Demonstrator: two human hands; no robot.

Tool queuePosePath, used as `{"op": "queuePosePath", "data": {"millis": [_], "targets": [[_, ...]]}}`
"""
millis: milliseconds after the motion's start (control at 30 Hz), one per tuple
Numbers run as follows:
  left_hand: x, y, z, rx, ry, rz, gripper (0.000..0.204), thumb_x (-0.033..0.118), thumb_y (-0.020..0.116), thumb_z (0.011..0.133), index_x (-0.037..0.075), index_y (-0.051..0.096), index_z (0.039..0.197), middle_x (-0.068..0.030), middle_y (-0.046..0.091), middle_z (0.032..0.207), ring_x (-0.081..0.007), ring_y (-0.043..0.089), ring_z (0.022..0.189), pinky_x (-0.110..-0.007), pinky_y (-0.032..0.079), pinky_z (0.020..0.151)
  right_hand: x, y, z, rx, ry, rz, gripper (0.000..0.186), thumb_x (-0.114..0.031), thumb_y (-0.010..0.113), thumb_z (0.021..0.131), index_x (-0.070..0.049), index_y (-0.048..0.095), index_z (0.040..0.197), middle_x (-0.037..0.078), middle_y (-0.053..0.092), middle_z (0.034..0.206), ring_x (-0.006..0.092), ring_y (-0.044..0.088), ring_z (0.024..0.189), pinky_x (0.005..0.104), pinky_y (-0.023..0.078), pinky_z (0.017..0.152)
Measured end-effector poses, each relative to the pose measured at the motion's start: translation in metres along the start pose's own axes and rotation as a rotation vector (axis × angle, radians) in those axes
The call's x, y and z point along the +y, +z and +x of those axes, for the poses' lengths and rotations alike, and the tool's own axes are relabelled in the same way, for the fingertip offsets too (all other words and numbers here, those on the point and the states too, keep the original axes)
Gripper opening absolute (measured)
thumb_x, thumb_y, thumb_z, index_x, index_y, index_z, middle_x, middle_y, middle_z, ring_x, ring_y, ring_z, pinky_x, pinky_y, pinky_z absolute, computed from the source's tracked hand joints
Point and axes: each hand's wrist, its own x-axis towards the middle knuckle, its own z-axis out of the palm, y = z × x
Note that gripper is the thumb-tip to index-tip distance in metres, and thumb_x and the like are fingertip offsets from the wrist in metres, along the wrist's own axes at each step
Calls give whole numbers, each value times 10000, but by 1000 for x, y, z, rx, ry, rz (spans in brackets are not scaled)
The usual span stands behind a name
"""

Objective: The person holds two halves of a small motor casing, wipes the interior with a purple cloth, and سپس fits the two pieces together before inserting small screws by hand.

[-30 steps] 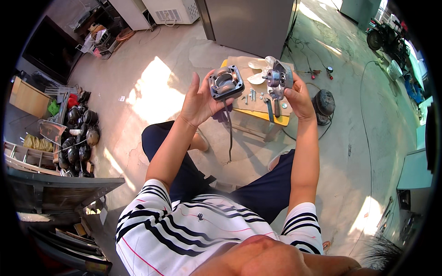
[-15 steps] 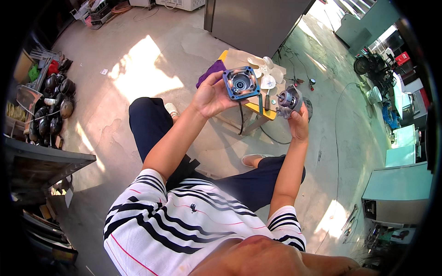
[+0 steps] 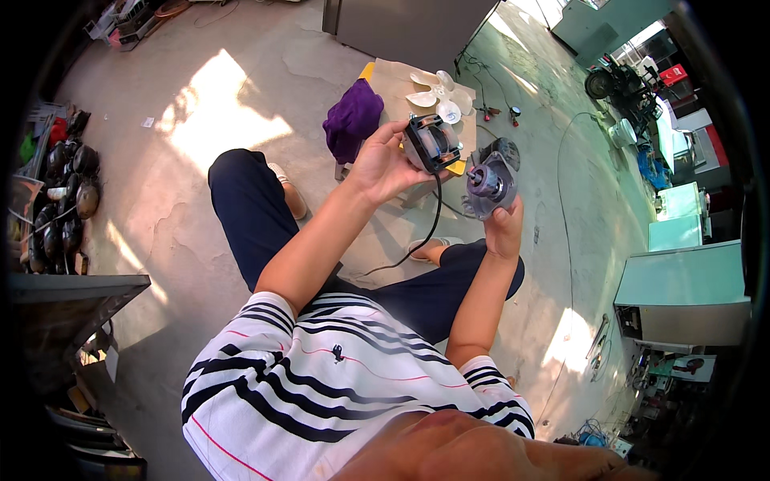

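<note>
My left hand (image 3: 383, 168) grips a square motor stator housing (image 3: 431, 143) with copper windings and a black frame; a black cord hangs from it toward my legs. My right hand (image 3: 505, 226) holds a silver end cover with a shafted rotor (image 3: 489, 186), just right of and below the housing, apparently apart from it. Beyond both parts, a small yellow-edged stand (image 3: 369, 70) bears a beige sheet (image 3: 393, 74), a white fan blade (image 3: 440, 94) and a crumpled purple cloth (image 3: 351, 120). The stand's front part is hidden behind my hands and the parts.
A dark rounded machine (image 3: 501, 151) sits behind the end cover. A tall grey cabinet (image 3: 401, 24) stands at the back. Black compressors (image 3: 60, 192) are piled at left, beside a metal table (image 3: 72, 289). A vehicle (image 3: 601, 84), pale turquoise appliances (image 3: 674, 272) and loose cables lie to the right.
The housing has tipped from face-up onto its side and moved toward the end cover. The view has shifted, and more of the purple cloth now shows.
</note>
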Motion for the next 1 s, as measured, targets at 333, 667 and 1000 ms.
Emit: {"op": "queuePosePath", "data": {"millis": [333,667,1000], "targets": [[2,-3,-16,111,96,-18,465,295,603,971,34,493,1339,-195,515,1367,-387,520,1261,-611,419,1060,5,36,-22,42,-15,35,907,-425,873,676,68,485,1332,141,629,1237,230,632,1111,355,481,977],[9,-13,-31,282,90,137,537,488,640,933,194,490,1356,-143,520,1339,-336,503,1290,-563,404,1091,4,58,-26,69,58,48,959,-461,877,667,65,470,1358,189,612,1280,241,613,1154,361,461,1009],[11,-20,-40,248,302,431,882,267,714,925,215,84,1540,-100,450,1429,-278,543,1249,-448,533,993,12,60,-22,76,74,46,960,-469,872,673,61,463,1363,203,608,1283,249,604,1173,367,445,1032]]}}
